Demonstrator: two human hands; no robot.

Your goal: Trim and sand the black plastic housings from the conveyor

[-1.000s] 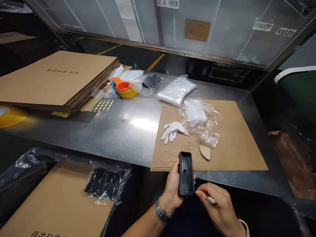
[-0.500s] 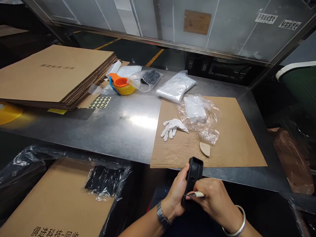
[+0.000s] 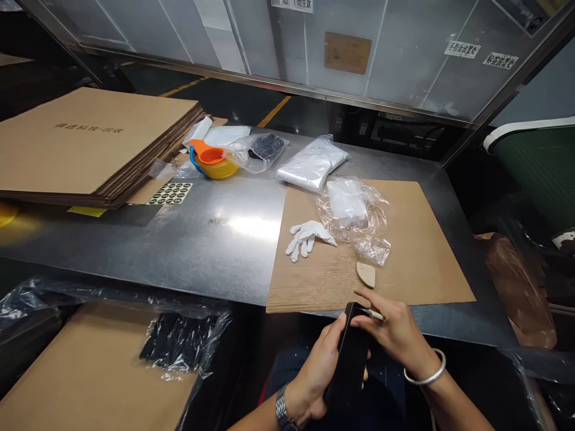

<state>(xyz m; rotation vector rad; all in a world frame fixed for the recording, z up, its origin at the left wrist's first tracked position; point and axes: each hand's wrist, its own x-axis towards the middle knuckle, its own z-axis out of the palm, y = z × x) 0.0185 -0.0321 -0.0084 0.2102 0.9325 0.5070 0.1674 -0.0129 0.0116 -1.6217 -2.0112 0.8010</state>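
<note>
My left hand is wrapped round a long black plastic part, tilted in front of my body below the table edge. Between the fingers of my right hand is a small craft knife with a whitish handle. Its tip is at the upper end of the black part; the blade itself is hard to make out. Just beyond my hands, a tan wedge-shaped pad lies on a cardboard sheet. Left of the pad rests a white glove.
Crumpled clear plastic and a plastic-wrapped pack lie farther back. Orange and yellow tape sits beside stacked cardboard and a sticker sheet. At lower left, a lined box holds cardboard and bagged black parts.
My right hand and the knife have moved up from the black part's lower end to its upper end. The part has been turned, so its hollow side no longer shows. The view has shifted slightly.
</note>
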